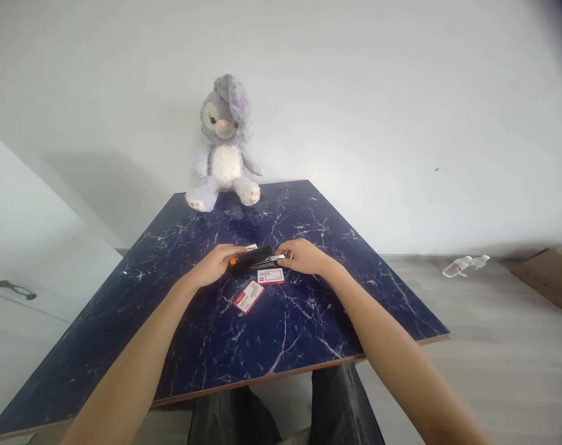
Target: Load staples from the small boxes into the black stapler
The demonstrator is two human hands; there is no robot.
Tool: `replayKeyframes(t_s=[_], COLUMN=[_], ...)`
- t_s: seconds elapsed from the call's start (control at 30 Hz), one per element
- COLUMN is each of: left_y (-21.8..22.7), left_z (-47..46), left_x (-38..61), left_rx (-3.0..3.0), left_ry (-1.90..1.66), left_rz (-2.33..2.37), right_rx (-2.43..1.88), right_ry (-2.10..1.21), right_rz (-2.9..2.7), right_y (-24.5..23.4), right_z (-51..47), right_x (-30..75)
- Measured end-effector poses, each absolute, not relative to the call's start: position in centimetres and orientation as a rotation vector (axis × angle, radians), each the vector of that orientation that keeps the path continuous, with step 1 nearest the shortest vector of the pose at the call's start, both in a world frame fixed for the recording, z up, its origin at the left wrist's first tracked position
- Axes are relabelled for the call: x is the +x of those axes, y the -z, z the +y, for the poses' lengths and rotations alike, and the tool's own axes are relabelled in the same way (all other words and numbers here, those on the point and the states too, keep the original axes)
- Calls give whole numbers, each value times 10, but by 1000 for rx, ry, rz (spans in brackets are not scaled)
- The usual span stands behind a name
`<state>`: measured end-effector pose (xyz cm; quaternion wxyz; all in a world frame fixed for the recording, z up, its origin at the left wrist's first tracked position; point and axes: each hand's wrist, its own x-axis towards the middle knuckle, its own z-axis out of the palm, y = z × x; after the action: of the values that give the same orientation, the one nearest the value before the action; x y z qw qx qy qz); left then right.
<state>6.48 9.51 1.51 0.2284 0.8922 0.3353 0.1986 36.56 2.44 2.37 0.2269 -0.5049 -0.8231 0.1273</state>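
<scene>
A black stapler (257, 254) with an orange patch at its left end is over the middle of the blue marbled table (304, 340). My left hand (217, 262) is closed around that left end. My right hand (303, 255) pinches the silvery metal part at the stapler's right end, fingers bent together. Just below the stapler lies a small red-and-white box (270, 276). Another red-and-white box (249, 298) lies at a slant nearer to me. Behind the stapler, partly covered by my left fingers, a small white item (252, 247) shows; its kind is unclear.
A grey plush rabbit (226, 164) sits at the table's far edge against the wall. Clear plastic bottles (466, 266) lie on the floor to the right, near a cardboard box (547, 278). A white cabinet door with a dark handle (16, 289) is on the left.
</scene>
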Motion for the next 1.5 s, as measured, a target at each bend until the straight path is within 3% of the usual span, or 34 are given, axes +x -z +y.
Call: replayKeyframes(t_s=[0.33,0.57,0.8,1.13,1.5], left_y=[-20,-31,-46,-39,-38], left_z=[90,95,73,36,43], left_x=[37,15,43,92,87], left_rx=[2388,2470,2169,1737,1387], left_ry=[-496,-395,-1154,-901,-797], left_rz=[1131,1249,1265,681,778], right_rx=[-1449,-1358,-1202,-942,-918], right_ry=[-307,-100,-133,-194,-168], right_rz=[-2246,-2030,-1987,-2023,-1979], right_y=[-22,-30,-29,-22,-25], right_z=[25,19,8,3,2], right_x=[374,361,339,316,318])
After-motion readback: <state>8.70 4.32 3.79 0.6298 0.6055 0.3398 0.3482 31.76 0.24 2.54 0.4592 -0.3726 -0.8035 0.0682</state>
